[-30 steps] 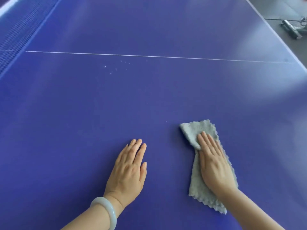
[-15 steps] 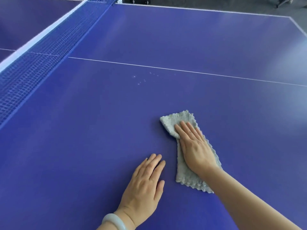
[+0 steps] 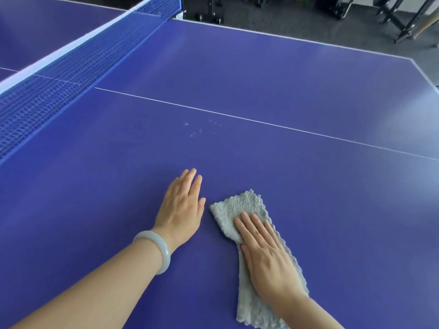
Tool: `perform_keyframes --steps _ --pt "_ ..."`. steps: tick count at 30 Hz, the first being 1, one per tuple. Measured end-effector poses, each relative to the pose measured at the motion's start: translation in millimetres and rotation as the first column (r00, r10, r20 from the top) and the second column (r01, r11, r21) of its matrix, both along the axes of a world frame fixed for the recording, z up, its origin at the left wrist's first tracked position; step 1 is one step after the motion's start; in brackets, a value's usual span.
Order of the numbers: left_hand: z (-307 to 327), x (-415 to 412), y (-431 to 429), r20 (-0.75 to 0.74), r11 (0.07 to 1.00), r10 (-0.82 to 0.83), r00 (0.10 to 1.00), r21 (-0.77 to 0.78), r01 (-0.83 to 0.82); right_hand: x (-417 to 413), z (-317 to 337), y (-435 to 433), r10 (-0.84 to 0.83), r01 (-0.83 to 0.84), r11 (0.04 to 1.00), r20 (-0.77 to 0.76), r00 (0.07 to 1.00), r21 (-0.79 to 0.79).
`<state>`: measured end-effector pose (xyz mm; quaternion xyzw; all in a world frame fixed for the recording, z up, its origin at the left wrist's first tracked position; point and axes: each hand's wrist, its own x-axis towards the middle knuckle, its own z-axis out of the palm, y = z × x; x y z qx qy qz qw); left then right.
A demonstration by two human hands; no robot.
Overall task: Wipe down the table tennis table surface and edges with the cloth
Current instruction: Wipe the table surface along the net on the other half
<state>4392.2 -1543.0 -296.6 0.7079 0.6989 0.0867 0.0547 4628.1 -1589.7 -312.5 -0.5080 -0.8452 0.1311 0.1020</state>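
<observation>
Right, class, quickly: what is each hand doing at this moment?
Left hand: open, flat on the table, holding nothing.
Right hand: open, fingers straight, pressing the cloth onto the table.

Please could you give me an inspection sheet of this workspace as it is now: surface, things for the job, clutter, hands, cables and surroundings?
Surface: blue table tennis table top with a white centre line; small white specks lie just short of that line, beyond both hands.
Job's things: grey fluffy cloth, flat on the table under the right hand.
Clutter: nothing seen apart from the specks.
Grippers: left hand flat on the bare table beside the cloth, fingers straight, pale bracelet on its wrist; right hand presses the cloth with straight fingers.
Cables: nothing seen.
Surroundings: blue net with white top band at the left; dark floor, black cases and black metal stand legs beyond the far edge.
</observation>
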Motion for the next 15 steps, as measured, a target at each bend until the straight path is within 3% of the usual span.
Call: perform_keyframes --steps 2,4,7,9,11,13,15 --pt "-8 3 9 -0.008 1.000 0.023 1.000 -0.013 -0.023 46 6 20 -0.034 0.034 0.999 0.000 0.999 0.025" --pt "-13 7 10 -0.005 0.999 0.054 0.999 0.006 -0.054 81 11 47 -0.249 0.249 0.968 -0.030 0.968 0.008" --pt "-13 7 8 0.002 0.998 0.056 0.998 0.008 -0.056 80 6 80 -0.604 0.603 0.797 0.001 0.797 -0.037" --pt "-13 6 8 0.008 0.998 0.055 0.998 0.006 -0.055 41 4 93 -0.713 0.712 0.700 0.017 0.701 -0.052" --pt "-10 7 7 0.016 0.998 0.068 0.998 0.011 -0.068 -7 5 93 -0.635 0.635 0.772 -0.021 0.772 -0.013" --pt "-9 6 7 0.016 0.997 0.071 0.997 0.010 -0.071 -46 3 84 -0.367 0.368 0.930 -0.066 0.928 0.000" --pt "-8 5 8 0.022 0.998 0.069 0.997 0.012 -0.069 -48 6 75 -0.060 0.060 0.998 -0.038 0.997 -0.024"
